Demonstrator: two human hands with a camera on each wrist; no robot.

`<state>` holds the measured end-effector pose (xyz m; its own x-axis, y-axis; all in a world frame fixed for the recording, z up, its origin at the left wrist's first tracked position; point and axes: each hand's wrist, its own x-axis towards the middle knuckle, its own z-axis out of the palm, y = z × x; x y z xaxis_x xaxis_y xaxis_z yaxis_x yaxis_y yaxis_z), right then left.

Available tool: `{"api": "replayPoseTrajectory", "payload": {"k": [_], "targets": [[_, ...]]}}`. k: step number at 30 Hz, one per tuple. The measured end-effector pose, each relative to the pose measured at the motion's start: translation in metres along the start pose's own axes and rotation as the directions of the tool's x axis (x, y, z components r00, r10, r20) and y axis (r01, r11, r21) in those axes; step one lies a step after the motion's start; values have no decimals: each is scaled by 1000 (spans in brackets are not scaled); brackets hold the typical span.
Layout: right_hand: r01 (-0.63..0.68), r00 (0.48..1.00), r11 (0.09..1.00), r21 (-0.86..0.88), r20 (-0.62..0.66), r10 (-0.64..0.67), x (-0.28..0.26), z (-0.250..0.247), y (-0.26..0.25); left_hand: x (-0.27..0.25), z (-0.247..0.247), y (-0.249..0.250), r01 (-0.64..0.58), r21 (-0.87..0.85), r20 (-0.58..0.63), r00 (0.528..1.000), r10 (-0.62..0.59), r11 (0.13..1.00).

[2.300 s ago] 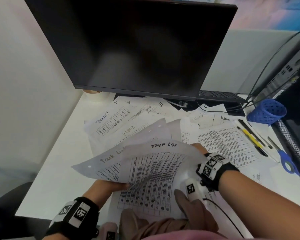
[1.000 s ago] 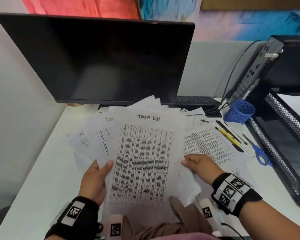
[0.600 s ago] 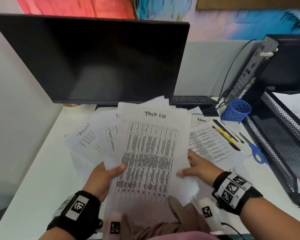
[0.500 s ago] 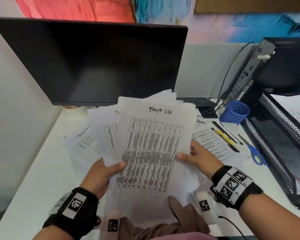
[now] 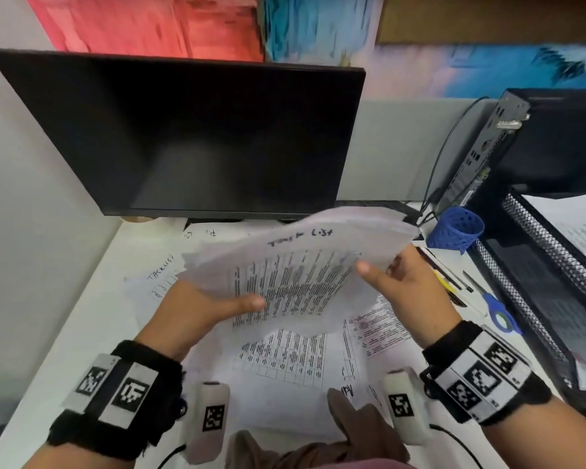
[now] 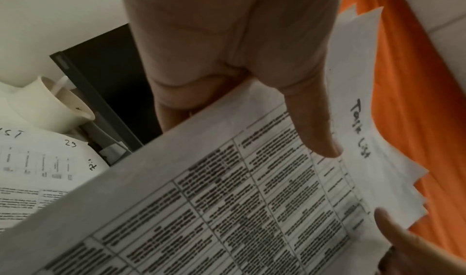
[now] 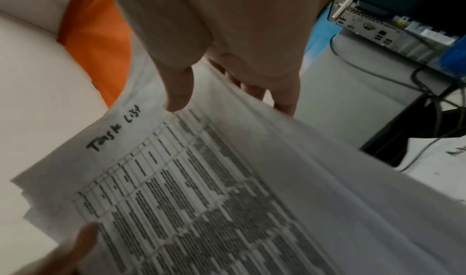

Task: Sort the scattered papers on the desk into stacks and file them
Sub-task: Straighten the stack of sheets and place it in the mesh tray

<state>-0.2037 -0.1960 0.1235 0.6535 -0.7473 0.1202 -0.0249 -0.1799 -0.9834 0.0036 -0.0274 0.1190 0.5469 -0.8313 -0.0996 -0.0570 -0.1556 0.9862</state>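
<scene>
A sheaf of "Task List" papers [image 5: 295,265] is now tipping toward flat, held in the air above the desk [image 5: 92,319]; a sec ago it was facing the viewer upright. Left hand [image 5: 197,309] & right hand [image 5: 410,286] are each pinching a side edge. Probably heading to the mesh tray [image 5: 535,265] at right. More sheets [image 5: 285,353] are lying scattered below.

White desk [image 5: 65,336] carries loose papers [image 5: 285,360], pens [image 5: 444,279], scissors [image 5: 498,309], blue cup [image 5: 455,228].
</scene>
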Motion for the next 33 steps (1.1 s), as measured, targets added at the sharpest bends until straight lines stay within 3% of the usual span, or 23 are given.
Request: {"api": "replayPoseTrajectory", "payload": {"k": [5,10,14,19,22,24,26,28,31,33], "targets": [[128,986,991,-42,-106,-131,10,9,-27,5,9,11,-8,-19,49,999,8,1000],[274,933,961,-21,-236,-271,19,14,-46,9,10,8,35,-60,49,998,-32,998],[275,923,954,-119,-247,-297,27,19,-45,9,10,0,73,-86,35,997,-70,994],[264,901,964,-42,-347,-262,31,24,-42,10,11,-4,81,-117,19,997,-80,990],[327,862,924,-197,-340,-377,30,27,-42,11,11,-7,72,-120,11,997,-71,990],[405,816,823,-398,-248,-522,32,25,-37,12,11,-9,77,-109,-4,997,-77,991],[338,858,758,-558,-148,-492,35,21,-28,15,10,-13,95,-105,-20,995,-98,990],[208,916,772,-601,-157,-369,39,18,-22,17,10,-17,112,-103,-29,993,-115,988],[206,915,807,-553,-183,-359,37,17,-19,20,11,-24,112,-120,-75,990,-122,986],[252,908,879,-404,-214,-359,37,16,-17,21,11,-29,89,-130,-143,984,-108,987]]}}
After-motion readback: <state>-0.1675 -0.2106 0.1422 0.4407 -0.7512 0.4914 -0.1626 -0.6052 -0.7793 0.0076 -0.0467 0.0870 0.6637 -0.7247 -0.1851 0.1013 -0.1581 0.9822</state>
